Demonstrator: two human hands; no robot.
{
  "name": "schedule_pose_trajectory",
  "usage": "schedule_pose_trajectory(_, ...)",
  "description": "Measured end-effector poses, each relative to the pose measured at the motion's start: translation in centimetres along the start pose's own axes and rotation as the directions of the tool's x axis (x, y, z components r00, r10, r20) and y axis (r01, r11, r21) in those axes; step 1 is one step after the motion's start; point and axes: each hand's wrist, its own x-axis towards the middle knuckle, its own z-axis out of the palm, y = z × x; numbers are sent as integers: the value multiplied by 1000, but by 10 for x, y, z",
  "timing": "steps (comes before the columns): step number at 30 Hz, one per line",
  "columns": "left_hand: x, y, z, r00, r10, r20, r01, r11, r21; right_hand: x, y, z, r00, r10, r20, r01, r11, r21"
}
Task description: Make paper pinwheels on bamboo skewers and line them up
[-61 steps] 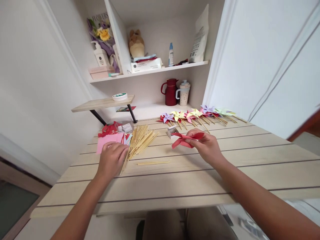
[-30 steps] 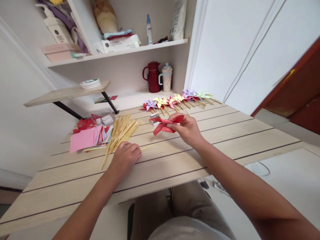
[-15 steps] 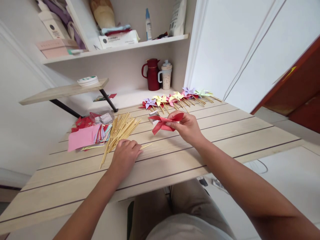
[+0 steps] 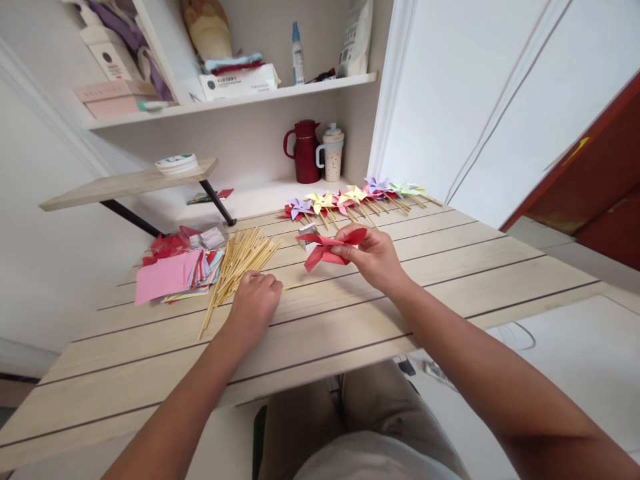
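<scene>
Red folded-paper pinwheel (image 4: 327,248): held clear of the pale wooden plank table (image 4: 450,267), just above centre of the frame. The right hand (image 4: 375,257) has its grip closed on it, thumb and fingertips pinching the folded blades at the pinwheel's right side. No stick is fitted to it.

Left hand (image 4: 255,303): resting knuckles-up on the table, lower left of centre, fingers curled down over one end of a thin pale wooden stick (image 4: 293,285) that lies alone on the planks. Whether that grip has actually closed on the stick cannot be told; the fingers hide the contact.

Surroundings: a loose heap of wooden sticks (image 4: 240,261) lies just above the left hand, touching a stack of pink and mixed-colour paper squares (image 4: 167,275) further left. A small white box (image 4: 306,235) sits just behind the red pinwheel. A row of finished paper pinwheels on sticks (image 4: 350,198) runs along the table's far edge, upper centre.

Risks, as judged:
- The pinch holds the blades at one side only; any slackening could let the folds spring open or the paper drop.
- The single stick is thin and lies flat, so a curled-finger pickup may slip or roll it along the planks.
- The left hand is close to the heap; a sideways sweep could scatter the sticks.
- Too hard a pinch could crease the paper blades.
</scene>
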Motion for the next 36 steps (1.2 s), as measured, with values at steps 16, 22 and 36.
schedule_pose_trajectory(16,18,-14,-19,876,-352,-331,251,917,-311,-2,-3,5,985,106,134,-113,993,45)
schedule_pose_trajectory(22,1,-3,-26,919,-355,-170,301,913,-276,-1,-2,3,981,129,145,-142,986,84)
schedule_pose_trajectory(36,-41,14,-29,954,-300,-14,288,927,-239,0,-3,1,985,121,126,-135,985,109)
